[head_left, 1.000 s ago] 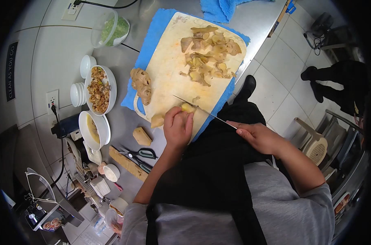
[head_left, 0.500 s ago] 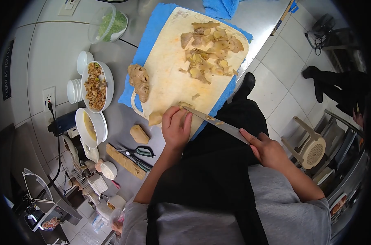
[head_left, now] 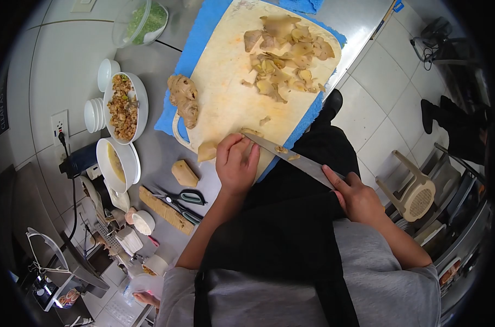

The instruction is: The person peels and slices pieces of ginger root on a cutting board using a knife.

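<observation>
My right hand [head_left: 356, 199] is closed round the handle of a long knife [head_left: 307, 167], its blade flat side up with bits of peel on it. The knife's tip reaches my left hand [head_left: 238, 159], whose fingers are closed over a ginger piece, mostly hidden at the near edge of the cutting board [head_left: 220, 87]. A peeled chunk [head_left: 207, 151] lies left of that hand. Unpeeled ginger root [head_left: 183, 101] rests at the board's left edge. Ginger peels [head_left: 280, 65] are heaped at the far right of the board.
Left of the board stand a bowl of chopped food [head_left: 142, 109], a bowl with yellow contents [head_left: 103, 163] and a tub of greens [head_left: 149, 24]. A cut chunk [head_left: 184, 173] and scissors [head_left: 192, 197] lie nearer. Another person's legs [head_left: 457, 125] show at right.
The knife has turned from edge-on to flat, now with peel on its blade, and its tip is by my left fingers. The yellow ginger is now mostly hidden. The view has shifted slightly.
</observation>
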Demonstrator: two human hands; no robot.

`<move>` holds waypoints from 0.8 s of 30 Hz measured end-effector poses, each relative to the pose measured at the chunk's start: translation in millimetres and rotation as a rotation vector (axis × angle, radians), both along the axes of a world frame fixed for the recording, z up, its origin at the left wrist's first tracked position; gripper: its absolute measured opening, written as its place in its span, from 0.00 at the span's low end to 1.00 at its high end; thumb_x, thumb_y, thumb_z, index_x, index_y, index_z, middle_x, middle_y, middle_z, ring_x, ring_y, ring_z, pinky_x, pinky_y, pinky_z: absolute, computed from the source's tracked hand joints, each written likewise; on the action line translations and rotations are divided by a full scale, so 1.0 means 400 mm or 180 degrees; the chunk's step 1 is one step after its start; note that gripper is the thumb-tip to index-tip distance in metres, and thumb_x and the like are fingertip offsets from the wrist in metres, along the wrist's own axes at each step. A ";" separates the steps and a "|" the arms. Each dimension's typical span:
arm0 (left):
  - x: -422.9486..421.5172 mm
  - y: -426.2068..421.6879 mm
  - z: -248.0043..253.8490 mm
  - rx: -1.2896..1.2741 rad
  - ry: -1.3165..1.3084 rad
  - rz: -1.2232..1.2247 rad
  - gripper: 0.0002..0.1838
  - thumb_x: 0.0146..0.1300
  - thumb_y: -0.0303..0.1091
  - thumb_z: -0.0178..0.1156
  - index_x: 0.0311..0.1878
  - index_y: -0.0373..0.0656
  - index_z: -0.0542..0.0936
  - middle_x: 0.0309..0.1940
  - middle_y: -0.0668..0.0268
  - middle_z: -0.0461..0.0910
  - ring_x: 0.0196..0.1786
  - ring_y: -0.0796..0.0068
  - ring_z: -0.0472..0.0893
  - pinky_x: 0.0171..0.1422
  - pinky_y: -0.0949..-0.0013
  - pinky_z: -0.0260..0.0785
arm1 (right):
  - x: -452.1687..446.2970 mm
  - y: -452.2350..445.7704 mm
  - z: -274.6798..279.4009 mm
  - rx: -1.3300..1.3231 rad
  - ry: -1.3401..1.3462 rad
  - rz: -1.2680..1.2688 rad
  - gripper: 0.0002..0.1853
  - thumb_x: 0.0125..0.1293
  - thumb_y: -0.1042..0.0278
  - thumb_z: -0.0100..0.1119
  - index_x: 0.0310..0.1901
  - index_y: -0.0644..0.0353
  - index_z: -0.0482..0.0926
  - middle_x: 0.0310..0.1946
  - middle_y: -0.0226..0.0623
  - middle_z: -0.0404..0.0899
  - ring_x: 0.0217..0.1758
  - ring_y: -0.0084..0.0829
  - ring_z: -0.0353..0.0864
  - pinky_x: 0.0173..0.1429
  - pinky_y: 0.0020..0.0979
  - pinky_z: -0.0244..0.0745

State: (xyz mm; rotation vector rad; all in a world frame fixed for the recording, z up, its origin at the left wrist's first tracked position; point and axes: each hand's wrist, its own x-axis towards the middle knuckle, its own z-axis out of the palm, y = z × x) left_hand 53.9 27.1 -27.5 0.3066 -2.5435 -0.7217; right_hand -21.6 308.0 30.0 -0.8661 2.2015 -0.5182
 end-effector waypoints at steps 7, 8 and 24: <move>-0.003 -0.003 -0.002 -0.0067 0.0126 -0.0025 0.16 0.48 0.23 0.74 0.41 0.37 0.82 0.44 0.56 0.78 0.45 0.60 0.80 0.47 0.65 0.77 | -0.003 -0.018 -0.003 0.0005 0.0068 0.0009 0.29 0.73 0.50 0.50 0.74 0.31 0.60 0.34 0.44 0.73 0.23 0.42 0.79 0.28 0.39 0.79; -0.004 -0.004 -0.001 -0.0089 0.0126 -0.0043 0.16 0.48 0.23 0.75 0.41 0.37 0.82 0.44 0.56 0.78 0.44 0.60 0.80 0.46 0.66 0.77 | -0.008 -0.022 -0.002 0.0013 -0.0020 0.0015 0.28 0.73 0.50 0.50 0.74 0.31 0.60 0.35 0.45 0.73 0.23 0.43 0.80 0.29 0.40 0.79; -0.006 -0.008 0.001 -0.0126 0.0167 -0.0156 0.15 0.49 0.23 0.74 0.40 0.37 0.81 0.43 0.56 0.76 0.41 0.62 0.80 0.42 0.68 0.76 | -0.153 -0.109 0.033 -0.0255 -0.1566 0.0040 0.24 0.77 0.51 0.42 0.71 0.47 0.65 0.37 0.54 0.81 0.42 0.53 0.82 0.52 0.45 0.78</move>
